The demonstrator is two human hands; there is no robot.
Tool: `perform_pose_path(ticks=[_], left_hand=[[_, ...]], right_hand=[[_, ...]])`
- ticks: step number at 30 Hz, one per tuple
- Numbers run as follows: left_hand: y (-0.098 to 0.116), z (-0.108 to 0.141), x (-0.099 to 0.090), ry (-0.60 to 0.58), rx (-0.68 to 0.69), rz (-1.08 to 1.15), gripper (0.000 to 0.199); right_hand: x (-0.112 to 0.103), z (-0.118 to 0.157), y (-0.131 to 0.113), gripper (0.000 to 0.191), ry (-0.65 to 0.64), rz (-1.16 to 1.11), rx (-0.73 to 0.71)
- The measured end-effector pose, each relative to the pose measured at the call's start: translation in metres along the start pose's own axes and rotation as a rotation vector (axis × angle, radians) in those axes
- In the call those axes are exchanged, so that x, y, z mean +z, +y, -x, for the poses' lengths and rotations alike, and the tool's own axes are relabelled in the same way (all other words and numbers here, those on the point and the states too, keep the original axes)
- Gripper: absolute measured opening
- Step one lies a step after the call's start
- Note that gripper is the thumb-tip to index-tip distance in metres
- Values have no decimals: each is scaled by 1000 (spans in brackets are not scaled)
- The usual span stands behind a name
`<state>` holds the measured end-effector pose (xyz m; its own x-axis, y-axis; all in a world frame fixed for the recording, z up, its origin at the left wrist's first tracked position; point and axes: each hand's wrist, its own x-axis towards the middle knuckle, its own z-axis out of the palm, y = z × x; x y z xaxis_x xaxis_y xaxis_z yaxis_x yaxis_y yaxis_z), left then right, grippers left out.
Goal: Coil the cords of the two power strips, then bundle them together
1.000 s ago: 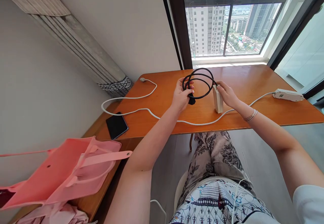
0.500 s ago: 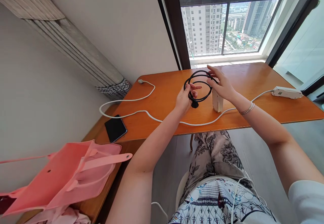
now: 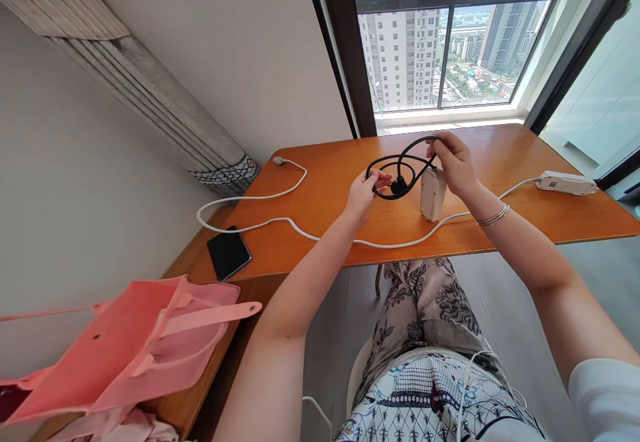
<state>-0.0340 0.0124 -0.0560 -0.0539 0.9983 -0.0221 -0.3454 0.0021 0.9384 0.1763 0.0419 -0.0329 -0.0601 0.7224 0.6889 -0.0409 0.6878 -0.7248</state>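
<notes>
A black cable [image 3: 395, 157], looped into a loose coil, is held up over the table between my two hands. My left hand [image 3: 364, 192] pinches the coil's left side. At the right, my right hand [image 3: 454, 162] grips a strand with thumb and fingers. A dark plug-like end [image 3: 399, 185] hangs inside the coil near my left fingertips. Just below my right hand hangs or stands a white block-shaped adapter [image 3: 433, 194], with the black cable reaching its top; whether it touches the table I cannot tell.
On the brown table [image 3: 320, 162] a white cord [image 3: 270, 223] runs from a plug [image 3: 279, 160] to a white power strip [image 3: 567, 183]. A black phone [image 3: 229, 255] lies at the front left. An open pink bag [image 3: 135, 349] sits on a lower wooden surface at left.
My right hand has closed on a cable strand and moved slightly right, pulling the coil wider. The plug-like end has swung up and right, inside the coil.
</notes>
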Motion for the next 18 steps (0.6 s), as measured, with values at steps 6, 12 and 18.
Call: perform_pose_path(ticks=[6, 12, 18], left_hand=[[-14, -13, -7, -21, 115, -115, 11], [-33, -23, -14, -63, 300, -422, 42], [-27, -9, -13, 37, 685, -716, 87]], right_hand=[[4, 0, 9, 47, 61, -111, 15], [6, -2, 14, 47, 141, -87, -5], [7, 1, 16, 52, 177, -69, 43]])
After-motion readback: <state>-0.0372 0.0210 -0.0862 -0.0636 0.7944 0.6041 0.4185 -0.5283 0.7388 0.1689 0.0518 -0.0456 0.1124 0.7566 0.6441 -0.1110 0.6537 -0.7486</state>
